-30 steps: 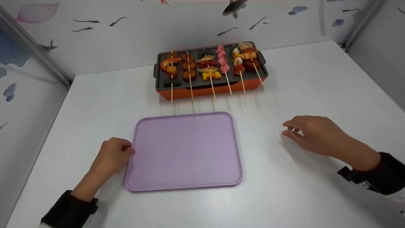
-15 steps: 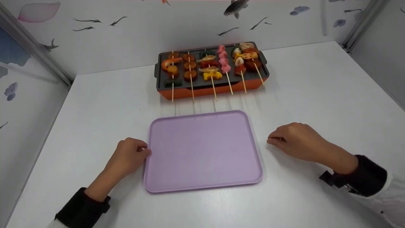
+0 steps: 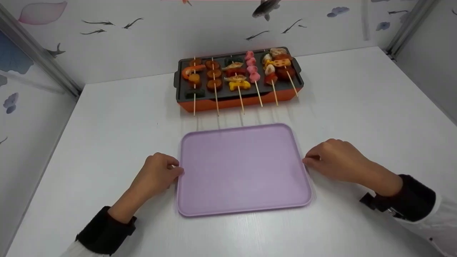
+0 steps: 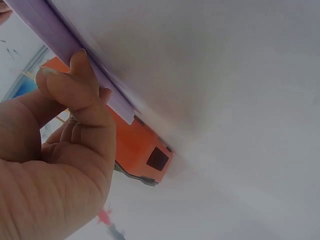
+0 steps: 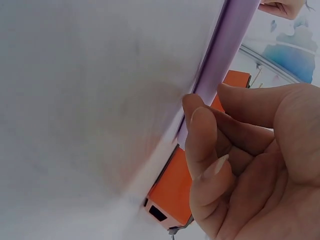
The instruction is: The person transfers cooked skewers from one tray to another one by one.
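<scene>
On the table, before the grill: a purple tray held at both sides.
The left hand and right hand each clamp thumb and fingers on an edge; placing looks nearly done, letting go is left, and the skewers lie on the grill.

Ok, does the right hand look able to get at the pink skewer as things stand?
Likely yes, if the right hand leaves the edge of the tray: the pink skewer has its bare stick jutting over the front of the grill, with nothing standing between.
</scene>
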A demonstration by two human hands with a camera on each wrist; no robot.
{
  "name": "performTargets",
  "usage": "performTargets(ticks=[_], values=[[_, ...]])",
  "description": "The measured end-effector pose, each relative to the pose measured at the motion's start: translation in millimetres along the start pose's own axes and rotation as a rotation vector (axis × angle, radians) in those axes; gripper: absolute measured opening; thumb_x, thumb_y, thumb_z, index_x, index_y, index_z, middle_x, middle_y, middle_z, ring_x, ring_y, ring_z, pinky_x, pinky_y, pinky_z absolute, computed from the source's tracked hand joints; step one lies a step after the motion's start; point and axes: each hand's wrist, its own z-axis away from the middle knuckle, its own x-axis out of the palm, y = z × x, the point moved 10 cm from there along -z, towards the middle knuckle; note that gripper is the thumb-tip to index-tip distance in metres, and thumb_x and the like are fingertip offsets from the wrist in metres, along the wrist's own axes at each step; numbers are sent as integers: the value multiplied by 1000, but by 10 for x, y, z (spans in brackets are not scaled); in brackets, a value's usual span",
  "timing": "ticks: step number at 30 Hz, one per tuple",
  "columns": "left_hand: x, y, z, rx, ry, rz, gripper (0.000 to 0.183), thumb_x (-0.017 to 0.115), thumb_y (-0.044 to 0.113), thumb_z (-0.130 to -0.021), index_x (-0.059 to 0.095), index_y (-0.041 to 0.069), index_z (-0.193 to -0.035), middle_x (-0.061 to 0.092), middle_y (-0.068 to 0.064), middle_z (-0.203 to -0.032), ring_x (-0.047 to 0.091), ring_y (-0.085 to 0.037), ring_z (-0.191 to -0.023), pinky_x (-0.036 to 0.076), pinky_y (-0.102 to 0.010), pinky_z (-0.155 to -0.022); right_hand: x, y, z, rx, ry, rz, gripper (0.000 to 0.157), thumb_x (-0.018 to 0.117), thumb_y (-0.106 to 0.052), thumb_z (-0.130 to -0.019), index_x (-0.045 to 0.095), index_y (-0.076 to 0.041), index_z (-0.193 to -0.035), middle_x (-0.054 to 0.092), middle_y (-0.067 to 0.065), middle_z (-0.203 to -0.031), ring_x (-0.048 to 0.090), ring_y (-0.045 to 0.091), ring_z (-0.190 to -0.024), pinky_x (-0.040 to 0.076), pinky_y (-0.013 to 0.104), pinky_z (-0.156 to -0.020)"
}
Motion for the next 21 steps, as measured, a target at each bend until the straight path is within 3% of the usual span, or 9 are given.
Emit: performTargets(ticks=[8, 21], values=[[135, 66, -4, -43, -72, 69, 32, 72, 4, -96, 70, -8, -126, 67, -6, -68, 54, -12, -50, 47, -26, -51, -22, 43, 39, 7, -15, -3, 10, 75, -9, -95, 84, -12, -94, 69, -10, -74, 49, 6, -60, 40, 25, -53], [280, 191, -63, -37, -94, 60, 29, 72, 5, -97, 71, -6, -124, 64, -6, -65, 53, -10, -50, 44, -24, -51, -90, 166, 70, 59, -26, 31, 8, 77, -7, -92, 84, -7, -96, 76, -2, -84, 55, 10, -66, 45, 28, -56]])
